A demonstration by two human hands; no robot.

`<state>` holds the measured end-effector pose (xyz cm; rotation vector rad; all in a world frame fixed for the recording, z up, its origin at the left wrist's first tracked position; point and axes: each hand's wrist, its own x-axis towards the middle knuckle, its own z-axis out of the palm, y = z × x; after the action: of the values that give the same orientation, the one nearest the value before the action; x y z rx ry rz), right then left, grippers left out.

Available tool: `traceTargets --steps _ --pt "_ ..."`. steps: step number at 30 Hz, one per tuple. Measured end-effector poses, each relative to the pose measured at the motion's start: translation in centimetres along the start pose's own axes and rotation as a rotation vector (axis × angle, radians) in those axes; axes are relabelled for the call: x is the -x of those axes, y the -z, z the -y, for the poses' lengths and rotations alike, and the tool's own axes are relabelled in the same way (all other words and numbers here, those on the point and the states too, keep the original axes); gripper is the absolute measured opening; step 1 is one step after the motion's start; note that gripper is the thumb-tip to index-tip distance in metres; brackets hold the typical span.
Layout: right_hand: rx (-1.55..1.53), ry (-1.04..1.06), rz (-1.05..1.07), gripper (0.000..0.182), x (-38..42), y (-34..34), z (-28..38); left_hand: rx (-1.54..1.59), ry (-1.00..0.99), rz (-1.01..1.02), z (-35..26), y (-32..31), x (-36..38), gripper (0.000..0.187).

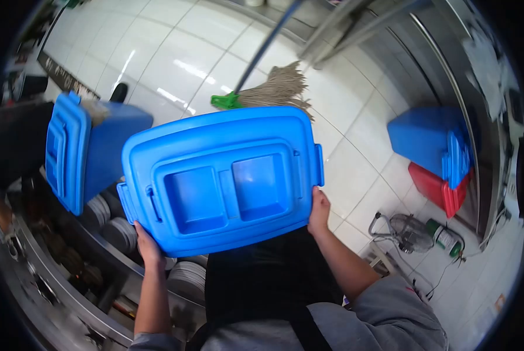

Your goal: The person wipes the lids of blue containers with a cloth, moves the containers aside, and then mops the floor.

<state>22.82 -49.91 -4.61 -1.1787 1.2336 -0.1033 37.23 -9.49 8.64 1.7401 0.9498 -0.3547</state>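
Held level in front of my body is a blue plastic bin lid [227, 175], with two rectangular recesses in its top and clips at both ends. Any bin body under it is hidden. My left hand [149, 248] grips the lower left edge by the left clip, fingers curled underneath. At the right end, my right hand [319, 212] is closed around the edge just below the other clip.
A mop [274, 90] with a green clamp lies on the white tiles ahead. Left stands a blue bin [112, 131], above stacked plates [186, 281] on a metal shelf. To the right are another blue bin [426, 137], a red bin [435, 187] and a fan [411, 233].
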Motion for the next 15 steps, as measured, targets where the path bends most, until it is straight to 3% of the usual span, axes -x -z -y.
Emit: traceTargets --steps 5,7,11,13,15 --pt "0.103 0.138 -0.206 0.047 -5.6 10.1 8.1 0.178 0.075 0.3 0.7 -11.8 4.6 0.076" --pt "0.203 0.24 -0.243 0.046 -8.3 13.6 11.7 0.313 0.228 0.404 3.5 -15.4 4.7 0.077" --pt "0.38 0.612 -0.453 0.031 -16.1 22.2 17.3 0.554 0.432 0.583 7.3 -25.7 15.5 0.08" --pt "0.679 0.852 -0.714 0.023 -20.0 28.2 18.9 0.488 0.413 0.639 11.0 -30.0 21.8 0.076" --pt "0.948 0.661 -0.816 0.027 -22.4 34.0 20.4 -0.024 0.468 0.603 12.6 -32.3 26.7 0.064"
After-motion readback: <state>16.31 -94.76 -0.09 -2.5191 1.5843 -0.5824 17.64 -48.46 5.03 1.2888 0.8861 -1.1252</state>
